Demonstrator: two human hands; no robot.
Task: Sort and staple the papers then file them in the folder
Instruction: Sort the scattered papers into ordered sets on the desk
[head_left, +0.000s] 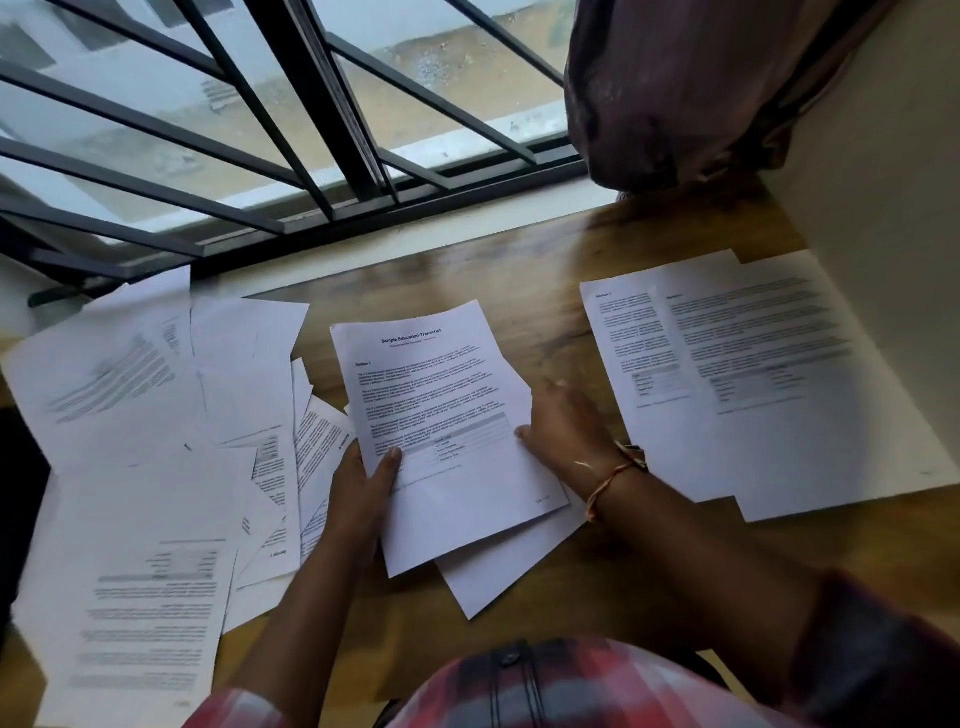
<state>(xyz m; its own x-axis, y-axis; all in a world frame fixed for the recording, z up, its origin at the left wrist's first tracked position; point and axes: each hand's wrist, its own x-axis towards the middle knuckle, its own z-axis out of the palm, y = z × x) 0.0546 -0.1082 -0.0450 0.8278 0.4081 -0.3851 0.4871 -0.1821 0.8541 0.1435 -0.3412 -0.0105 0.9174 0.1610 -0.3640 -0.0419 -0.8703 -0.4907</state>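
A printed sheet headed "Sample Education Transcript" (441, 410) is held over the middle of the wooden table (545, 291). My left hand (363, 488) grips its lower left edge, thumb on top. My right hand (563, 431) holds its right edge, thumb on the paper. Another white sheet (498, 571) lies under it. Several loose printed papers (156, 441) are scattered on the left. Two overlapping printed pages (769, 379) lie on the right. No stapler or folder is in view.
A barred window (311, 130) runs along the far edge of the table. A dark curtain (675, 88) hangs at the back right beside a pale wall (893, 182). Bare wood shows between the held sheet and the right-hand pages.
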